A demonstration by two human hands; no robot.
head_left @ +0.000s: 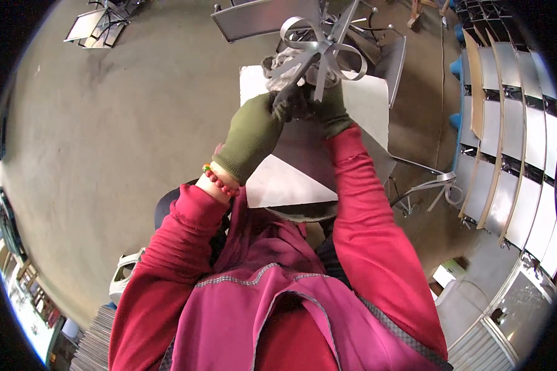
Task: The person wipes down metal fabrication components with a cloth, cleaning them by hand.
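Observation:
My left hand, in a green glove with dark fingertips, is closed at the far part of a white tabletop. My right hand, gloved alike, is closed close beside it, its fingers partly hidden. Just beyond the fingers rises a bow of grey metal strip, one tail slanting down toward my hands. What lies between my fingertips is hidden. A crumpled whitish-grey bundle sits beside the bow. Under my wrists, a flat grey sheet lies across the white tabletop.
Grey panels with metal frames stand past the tabletop. Another metal bow on thin rods is to the right. Racked rows of flat panels line the right side. A white plastic stool stands at my left.

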